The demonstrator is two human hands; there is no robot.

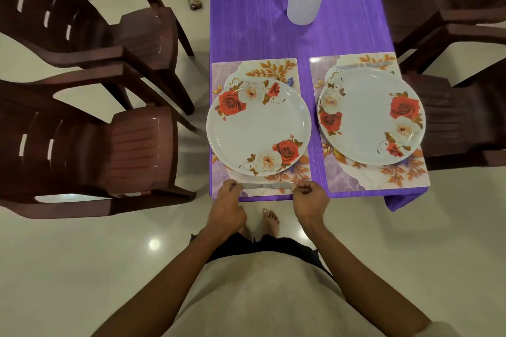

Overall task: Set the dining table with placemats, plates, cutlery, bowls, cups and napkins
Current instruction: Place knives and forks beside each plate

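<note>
I am holding the slim silver metal table knife point(263, 186) at both ends, on the near edge of the floral purple placemat point(302, 169) at the near left corner of the table with the purple cloth point(273, 35). My left hand point(228, 204) is pinching one end with curled fingers, but I cannot tell if it is the handle or the blade. The knife is lying flat, its long axis running left to right along the table's near edge, just beside the white round plate with red roses point(258, 124). My right hand point(310, 197) is pinching the other end. I am judging that the knife is stiff, light and a little slippery, so taking it at the ends is giving good control for straightening.
</note>
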